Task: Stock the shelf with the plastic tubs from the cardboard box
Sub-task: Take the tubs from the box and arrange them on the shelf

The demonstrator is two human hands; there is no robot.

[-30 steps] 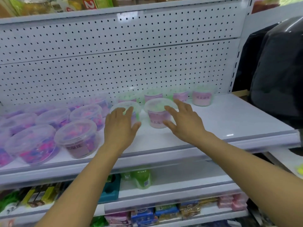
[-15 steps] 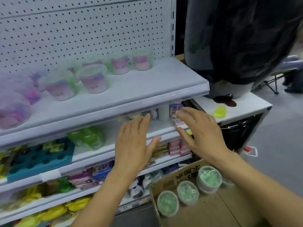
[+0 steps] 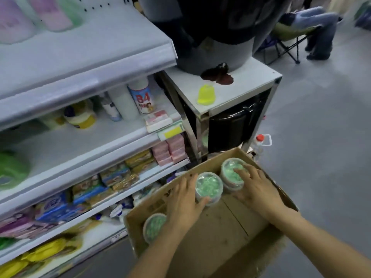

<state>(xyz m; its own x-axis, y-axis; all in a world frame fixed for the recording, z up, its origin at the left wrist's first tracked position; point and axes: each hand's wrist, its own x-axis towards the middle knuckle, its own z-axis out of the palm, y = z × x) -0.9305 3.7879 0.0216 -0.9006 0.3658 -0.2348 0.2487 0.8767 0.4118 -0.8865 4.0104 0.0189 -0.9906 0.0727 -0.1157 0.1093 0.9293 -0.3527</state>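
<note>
The open cardboard box (image 3: 224, 237) sits on the floor at the foot of the shelving. Inside it stand clear plastic tubs with green contents. My left hand (image 3: 183, 199) grips the middle tub (image 3: 208, 186), thumb curled round its near side and fingers on its left. My right hand (image 3: 256, 190) holds the right tub (image 3: 230, 172), which tops a small stack, with fingers curved over the lid. A third tub (image 3: 153, 227) stands at the box's left, partly behind my left wrist. The top shelf (image 3: 96, 57) carries blurred pink and green tubs (image 3: 50, 15) at upper left.
Lower shelves (image 3: 80, 141) hold bottles, jars and packets. A white side table (image 3: 241, 85) with a yellow object (image 3: 205, 94) and a dark bin stands right of the shelving. A red-capped bottle (image 3: 261, 140) stands behind the box. A person sits on a folding chair (image 3: 289, 43).
Both hands have dropped from shelf height into the cardboard box and taken hold of two tubs. My view has swung down and to the right.
</note>
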